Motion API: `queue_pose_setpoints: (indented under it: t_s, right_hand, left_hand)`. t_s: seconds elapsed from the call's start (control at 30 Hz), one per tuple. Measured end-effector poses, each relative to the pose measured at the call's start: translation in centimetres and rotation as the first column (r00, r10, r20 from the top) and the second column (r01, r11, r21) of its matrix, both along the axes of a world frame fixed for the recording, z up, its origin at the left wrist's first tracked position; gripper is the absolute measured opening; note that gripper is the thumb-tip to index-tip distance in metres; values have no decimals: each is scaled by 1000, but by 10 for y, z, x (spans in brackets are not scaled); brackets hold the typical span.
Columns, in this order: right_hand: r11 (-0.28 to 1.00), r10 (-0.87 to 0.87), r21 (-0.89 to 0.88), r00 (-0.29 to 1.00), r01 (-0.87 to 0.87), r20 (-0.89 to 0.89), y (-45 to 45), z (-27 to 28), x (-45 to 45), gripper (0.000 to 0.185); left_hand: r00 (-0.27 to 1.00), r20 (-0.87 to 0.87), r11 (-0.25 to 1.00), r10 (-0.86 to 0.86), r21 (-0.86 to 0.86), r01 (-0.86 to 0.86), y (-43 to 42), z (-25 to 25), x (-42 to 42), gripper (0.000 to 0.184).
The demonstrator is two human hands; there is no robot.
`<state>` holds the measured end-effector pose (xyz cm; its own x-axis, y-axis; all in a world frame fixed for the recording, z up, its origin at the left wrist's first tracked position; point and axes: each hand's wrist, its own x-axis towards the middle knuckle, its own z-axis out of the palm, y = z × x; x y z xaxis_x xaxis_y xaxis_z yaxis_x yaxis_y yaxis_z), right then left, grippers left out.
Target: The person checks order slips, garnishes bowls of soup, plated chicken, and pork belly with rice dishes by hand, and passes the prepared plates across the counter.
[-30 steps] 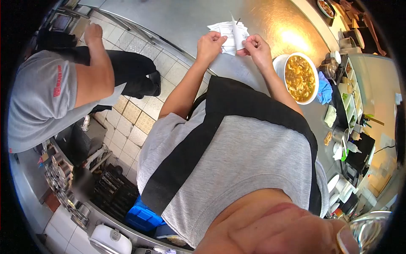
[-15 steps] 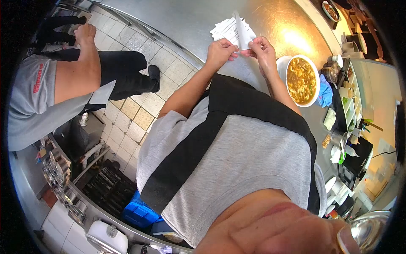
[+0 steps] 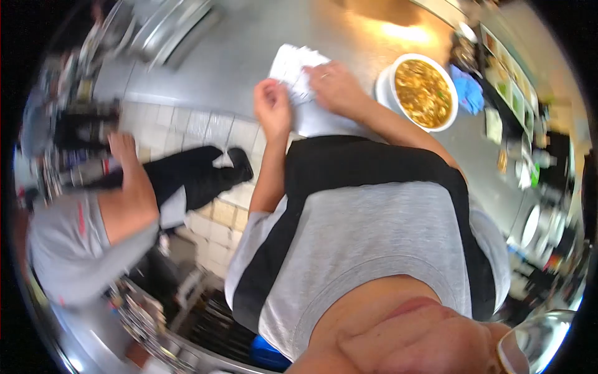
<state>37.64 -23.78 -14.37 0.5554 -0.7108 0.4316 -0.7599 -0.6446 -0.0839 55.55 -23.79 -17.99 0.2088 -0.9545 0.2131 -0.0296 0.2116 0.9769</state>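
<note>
A small pile of white paper slips (image 3: 294,70) lies on the steel counter in front of me, its print too blurred to read. My right hand (image 3: 336,87) rests over the right side of the slips, fingers stretched out and a ring on one of them. At their lower left edge is my left hand (image 3: 273,111), its fingers curled in and nothing visible in them. To the right of my right hand stands a white bowl (image 3: 382,87) filled with brown soup (image 3: 423,93) with pale and green pieces.
A blue cloth (image 3: 467,90) lies right of the bowl, near food trays (image 3: 507,78) along the counter (image 3: 243,56). At the left, a co-worker in a grey shirt (image 3: 68,243) stands on the tiled floor (image 3: 196,128). White dishes (image 3: 532,224) stand far right.
Both hands pinched a raised slip before. Now the slips lie flat, my right hand over them and my left hand curled at their edge. The view has turned, shifting the bowl left.
</note>
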Motion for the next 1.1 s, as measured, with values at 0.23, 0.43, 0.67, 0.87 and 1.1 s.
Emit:
queue_pose_setpoints:
  t_s: [0.23,0.43,0.67,0.87,1.1]
  right_hand:
    - [964,-14,265,998,-2,59,33,13,-12,24]
    - [582,-290,753,787,-307,545,121,67,-91,24]
    - [376,-926,729,216,572,309,272,19,-207,25]
    - [-92,-983,-25,-87,995,161,347,-68,-239,27]
    - [-58,-973,79,-74,995,221,348,-76,-247,33]
  left_hand:
    - [915,328,969,-233,162,188,-30,40,-27,25]
    - [863,466,981,-196,98,169,-107,-8,-40,24]
    - [939,245,965,-244,162,208,-241,-14,-44,46]
    - [622,777,926,-102,-155,345,-131,-49,-41,34]
    - [569,272,620,-776,499,606,111,-15,-65,32]
